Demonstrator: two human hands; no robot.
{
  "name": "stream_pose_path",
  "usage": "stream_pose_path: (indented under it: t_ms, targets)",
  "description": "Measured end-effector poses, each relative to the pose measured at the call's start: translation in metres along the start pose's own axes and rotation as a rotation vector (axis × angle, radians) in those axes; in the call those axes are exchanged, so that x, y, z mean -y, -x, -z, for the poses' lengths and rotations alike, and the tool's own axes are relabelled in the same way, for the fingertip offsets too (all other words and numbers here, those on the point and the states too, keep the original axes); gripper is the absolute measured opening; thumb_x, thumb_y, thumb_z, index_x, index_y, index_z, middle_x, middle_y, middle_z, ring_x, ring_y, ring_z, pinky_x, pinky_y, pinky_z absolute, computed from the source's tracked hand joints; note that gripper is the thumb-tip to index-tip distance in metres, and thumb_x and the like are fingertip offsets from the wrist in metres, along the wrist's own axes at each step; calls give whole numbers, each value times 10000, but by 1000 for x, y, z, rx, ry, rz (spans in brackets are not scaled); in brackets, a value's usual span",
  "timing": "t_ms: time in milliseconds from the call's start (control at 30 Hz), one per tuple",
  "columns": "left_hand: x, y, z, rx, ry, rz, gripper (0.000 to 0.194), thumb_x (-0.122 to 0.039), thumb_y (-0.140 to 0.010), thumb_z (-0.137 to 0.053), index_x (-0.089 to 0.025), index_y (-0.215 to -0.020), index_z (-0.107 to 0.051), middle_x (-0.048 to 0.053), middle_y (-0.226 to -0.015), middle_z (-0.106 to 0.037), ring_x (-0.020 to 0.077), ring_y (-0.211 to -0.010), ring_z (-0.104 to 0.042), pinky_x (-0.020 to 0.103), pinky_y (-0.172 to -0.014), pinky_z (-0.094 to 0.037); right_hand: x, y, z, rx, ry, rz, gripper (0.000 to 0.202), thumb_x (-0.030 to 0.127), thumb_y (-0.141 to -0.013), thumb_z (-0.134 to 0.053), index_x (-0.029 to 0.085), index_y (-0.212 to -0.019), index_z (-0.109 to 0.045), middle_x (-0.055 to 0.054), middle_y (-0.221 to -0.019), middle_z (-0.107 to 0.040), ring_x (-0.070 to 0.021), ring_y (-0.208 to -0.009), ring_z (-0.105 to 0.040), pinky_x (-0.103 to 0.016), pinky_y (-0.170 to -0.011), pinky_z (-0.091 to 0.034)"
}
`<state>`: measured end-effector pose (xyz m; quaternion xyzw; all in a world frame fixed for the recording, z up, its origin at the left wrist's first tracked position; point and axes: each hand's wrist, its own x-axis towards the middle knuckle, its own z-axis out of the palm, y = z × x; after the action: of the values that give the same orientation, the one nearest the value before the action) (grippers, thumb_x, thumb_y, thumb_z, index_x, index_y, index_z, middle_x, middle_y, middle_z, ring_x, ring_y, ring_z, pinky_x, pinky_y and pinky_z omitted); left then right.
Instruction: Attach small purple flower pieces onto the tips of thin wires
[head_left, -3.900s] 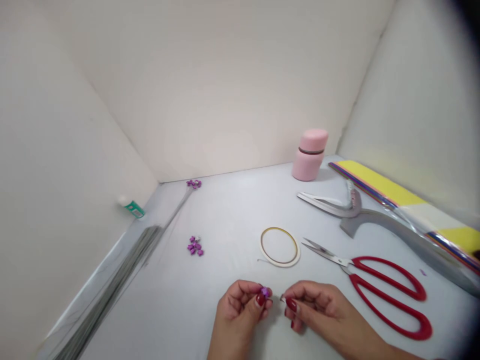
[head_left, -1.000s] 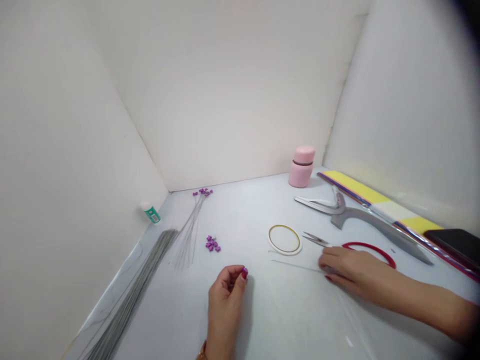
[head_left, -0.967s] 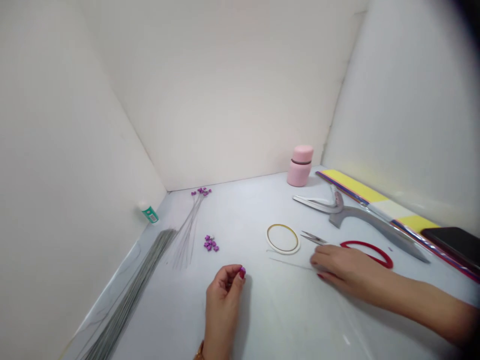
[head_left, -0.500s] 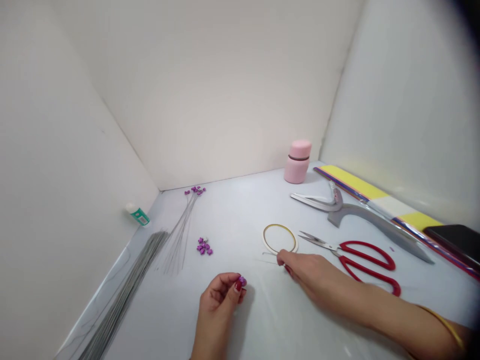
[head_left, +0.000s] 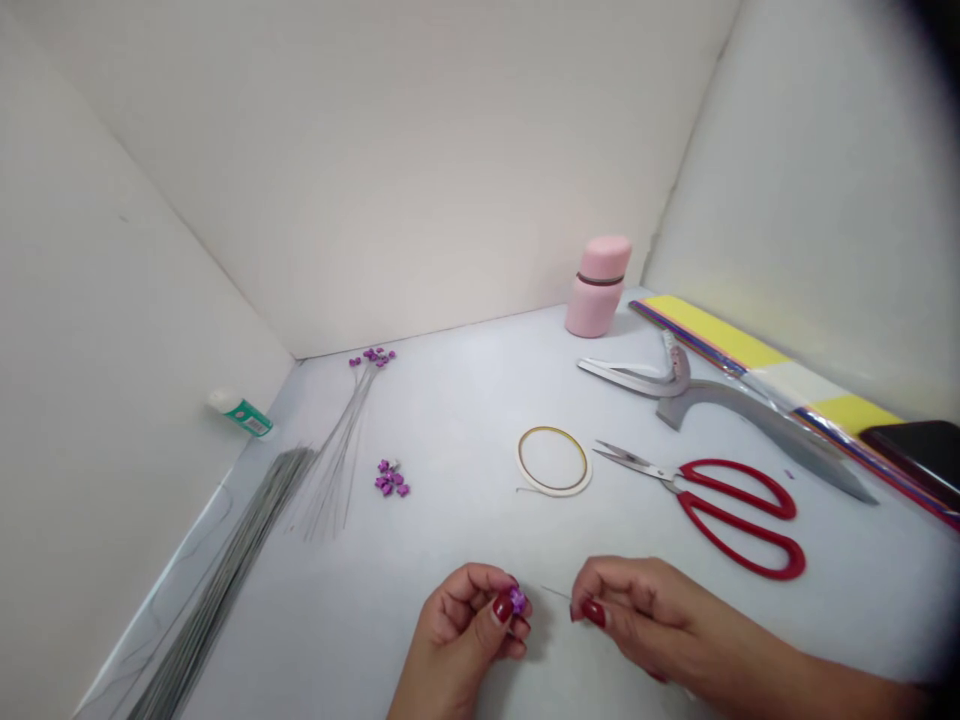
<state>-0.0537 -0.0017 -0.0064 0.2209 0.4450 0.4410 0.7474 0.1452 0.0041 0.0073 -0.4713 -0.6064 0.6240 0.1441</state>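
My left hand (head_left: 461, 635) pinches a small purple star-shaped piece (head_left: 517, 600) between thumb and fingertips. Across from it, my right hand (head_left: 652, 610) is closed on a thin wire (head_left: 555, 593), whose free end points toward the purple piece without touching it. More purple star-shaped pieces (head_left: 390, 480) lie in a small heap on the table, beyond my left hand. Just past my right hand rests a narrow roll of white tape (head_left: 579, 488) with its loose end sticking out. The rest of the wire is hidden by my right fingers.
Red-handled scissors (head_left: 667, 475) and grey pliers (head_left: 750, 410) lie at right, near packed coloured sheets (head_left: 720, 335) and a dark phone-like object (head_left: 911, 450). A pink flask (head_left: 596, 290) stands behind. Left are purple-tipped wires (head_left: 352, 410), a wire bundle (head_left: 225, 580) and a white-green tube (head_left: 244, 412).
My right hand has come back from beside the tape roll toward my left hand, bringing the wire. The purple piece stays in my left hand. The view has shifted slightly.
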Motion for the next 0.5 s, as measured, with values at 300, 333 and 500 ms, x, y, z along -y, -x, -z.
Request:
stream_pose_path:
  t_ms: [300,333,500]
  targets:
    - [-5,2,3,16,-54,-21,174,-264,-612,-760,-130,-685,-676,14,-594,-652,74,-522,-558,176,-522,-433,16,-25,-6,81,-389,-57,221,410,-854,-420,190,-861,-436,98,-449,-456,-25,-273,-314,-114,-297,-221]
    - [-6,2,3,13,-51,-31,171,-260,-612,-760,-130,-686,-679,13,-596,-651,73,-520,-557,173,-519,-431,14,-29,-8,66,-391,-35,242,430,-860,-408,190,-876,-436,103,-429,-445,-27,-270,-299,-114,-295,-221]
    - [-8,-2,5,-48,30,11,200,-253,-576,-784,-141,-720,-703,12,-595,-668,62,-507,-562,164,-509,-431,1,-40,-14,83,-408,41,326,504,-834,-442,181,-879,-441,85,-450,-471,-34,-305,-328,-121,-319,-261]
